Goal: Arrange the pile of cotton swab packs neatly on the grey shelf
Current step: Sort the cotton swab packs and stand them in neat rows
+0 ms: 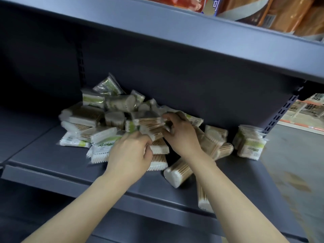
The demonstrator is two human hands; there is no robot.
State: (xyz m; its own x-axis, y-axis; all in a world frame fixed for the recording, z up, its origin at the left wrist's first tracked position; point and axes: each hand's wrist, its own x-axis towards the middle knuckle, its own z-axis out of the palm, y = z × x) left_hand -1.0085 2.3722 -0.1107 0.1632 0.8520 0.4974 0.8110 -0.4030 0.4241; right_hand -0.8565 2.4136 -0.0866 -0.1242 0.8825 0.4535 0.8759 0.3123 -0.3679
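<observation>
Dozens of clear plastic packs of wooden cotton swabs [98,120] lay heaped against the back of the dark grey metal shelf [52,160] — two stood at its right edge. Your left hand [129,155] curled over a pack at the pile's front; your right hand [180,134] pinched one mid-pile.

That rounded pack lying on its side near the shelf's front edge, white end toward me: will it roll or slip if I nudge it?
The rounded pack looks curved along its side, so a sideways nudge may roll it toward the grey shelf edge. Its clear wrap looks glossy, so probably slippery under the fingers. Tightly packed wooden sticks suggest it is stiff and light.
</observation>
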